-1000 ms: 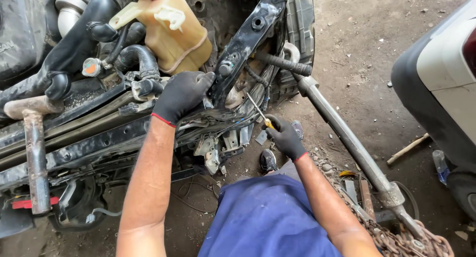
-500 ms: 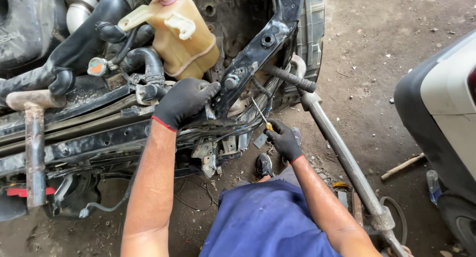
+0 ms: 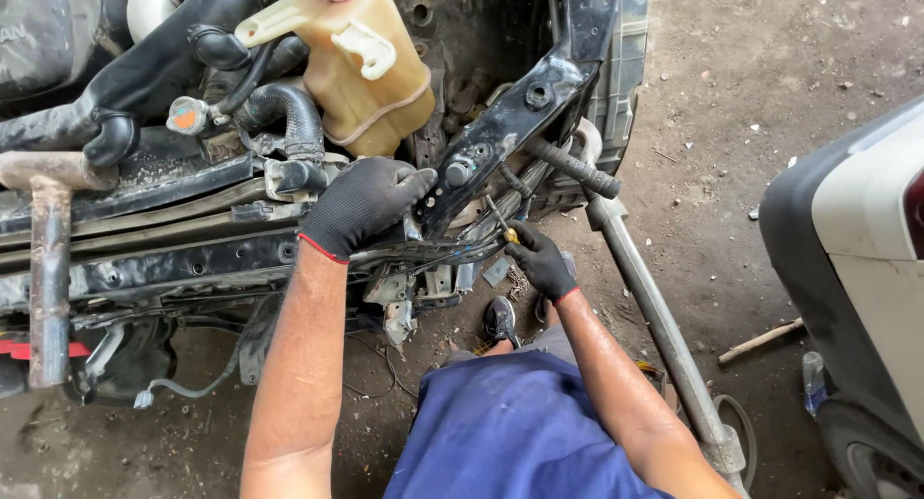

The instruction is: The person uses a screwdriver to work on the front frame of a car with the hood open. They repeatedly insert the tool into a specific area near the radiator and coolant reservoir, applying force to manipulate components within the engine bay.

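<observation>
My left hand [image 3: 364, 205], in a black glove with a red cuff, rests flat on the black front crossmember [image 3: 173, 263] of a car's engine bay, fingers spread towards a slanted black bracket [image 3: 525, 109]. My right hand [image 3: 541, 260], also gloved in black, grips a slim screwdriver [image 3: 500, 220] with a yellow collar. Its tip points up into the wiring and small brackets [image 3: 423, 282] below the crossmember. A yellowish coolant tank [image 3: 371, 76] sits just above my left hand.
A long metal jack handle [image 3: 645, 307] runs diagonally at the right of my arm. A rusty pipe [image 3: 48, 268] stands at the left. Black hoses [image 3: 289, 114] curl beside the tank. A white and black vehicle [image 3: 866, 268] occupies the right edge. The ground is dirt.
The view has shifted slightly, so the engine bay sits higher and further right. Both hands stay in the same places, the right one still on the screwdriver.
</observation>
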